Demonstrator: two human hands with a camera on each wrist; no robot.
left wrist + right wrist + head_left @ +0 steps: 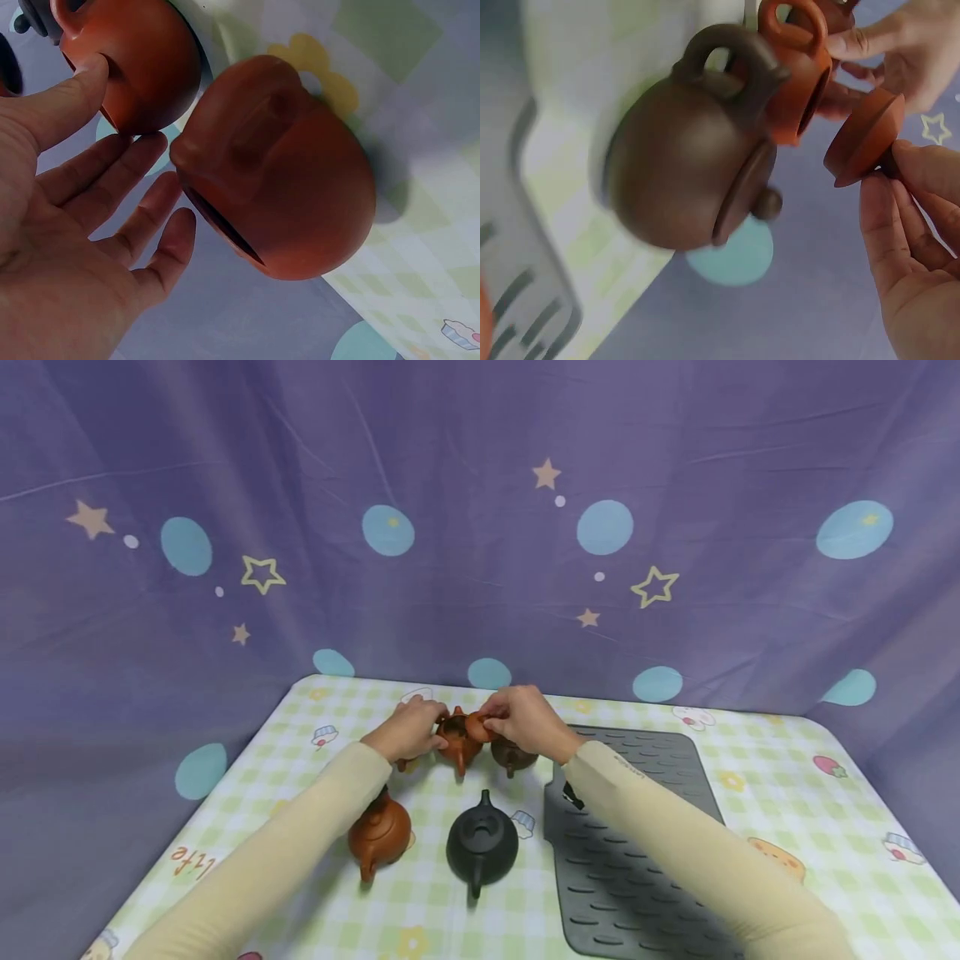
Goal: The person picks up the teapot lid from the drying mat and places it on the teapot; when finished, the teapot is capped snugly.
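My left hand [408, 728] holds the side of an orange clay teapot [452, 745] with its thumb and index finger; the pot's mouth is uncovered. Between the thumb and fingers of my right hand [922, 232] is the dark knob of an orange teapot lid [866, 139]. The lid is tilted and apart from the pot, just right of its mouth. A lidded dark brown teapot [682, 161] stands below my right hand. In the left wrist view, a reddish-brown teapot [300, 187] with a dark opening sits beside my left hand, mostly hidden in the head view.
Nearer on the checked tablecloth [315, 927] stand another orange teapot [380, 833], partly behind my left sleeve, and a black teapot [482, 843]. A grey ridged mat [607, 893] lies to the right, partly under my right forearm. A purple curtain [480, 593] hangs behind the table.
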